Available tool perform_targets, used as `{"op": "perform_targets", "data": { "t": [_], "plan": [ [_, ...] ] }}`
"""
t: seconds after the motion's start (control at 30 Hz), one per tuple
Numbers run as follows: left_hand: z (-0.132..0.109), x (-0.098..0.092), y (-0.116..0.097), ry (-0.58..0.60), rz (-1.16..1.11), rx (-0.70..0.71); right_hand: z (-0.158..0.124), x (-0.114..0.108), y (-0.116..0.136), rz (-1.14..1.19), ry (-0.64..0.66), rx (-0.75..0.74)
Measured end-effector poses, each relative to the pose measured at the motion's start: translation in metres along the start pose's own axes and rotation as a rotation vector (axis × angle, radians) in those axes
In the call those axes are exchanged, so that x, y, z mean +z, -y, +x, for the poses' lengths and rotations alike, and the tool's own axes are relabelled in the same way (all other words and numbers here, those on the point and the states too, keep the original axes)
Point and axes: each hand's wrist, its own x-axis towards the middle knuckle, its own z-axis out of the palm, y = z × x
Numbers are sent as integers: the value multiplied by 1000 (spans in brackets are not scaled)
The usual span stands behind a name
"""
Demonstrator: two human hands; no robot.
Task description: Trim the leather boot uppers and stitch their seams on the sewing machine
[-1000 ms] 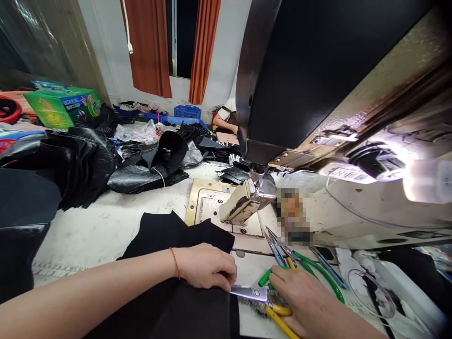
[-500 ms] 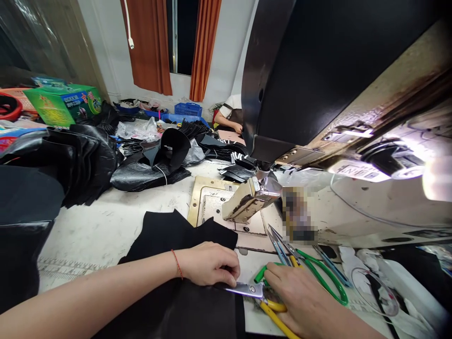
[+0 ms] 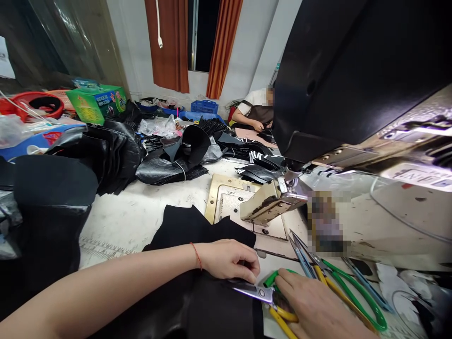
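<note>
My left hand (image 3: pixel 231 260) lies curled on a piece of black fabric (image 3: pixel 197 230) at the near edge of the white table, its fingertips pinching the fabric's right edge. My right hand (image 3: pixel 314 306) grips yellow-handled scissors (image 3: pixel 257 294) whose blades point left and meet the fabric edge just under my left fingers. Right beside them lie green-handled scissors (image 3: pixel 353 294) and a second pair with thin blades (image 3: pixel 302 254). The sewing machine's presser foot (image 3: pixel 271 202) stands over a brass plate (image 3: pixel 226 200) behind my hands.
The big black sewing machine head (image 3: pixel 353 70) fills the upper right. Piles of black leather pieces (image 3: pixel 106 155) cover the table's left and back. A green box (image 3: pixel 97 101) and red basket (image 3: pixel 35 103) sit far left. Another person (image 3: pixel 256 110) works at the back.
The view has shifted, so everything sits further right in the picture. My hands keep their hold; the scissor blades have moved slightly further into the fabric edge.
</note>
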Motion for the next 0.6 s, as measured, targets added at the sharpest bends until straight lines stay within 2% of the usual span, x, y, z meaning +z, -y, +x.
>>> {"op": "perform_targets", "data": {
  "t": [0.2, 0.37, 0.6],
  "plan": [
    [-3, 2, 6, -70, -215, -16, -5, -4, -13, -81, -50, -55],
    [-5, 3, 13, -54, -397, -56, -14, -4, -34, -124, -68, -44],
    [-5, 1, 12, -62, -455, -58, -4, -5, -40, -39, -44, -56]
  ]
}}
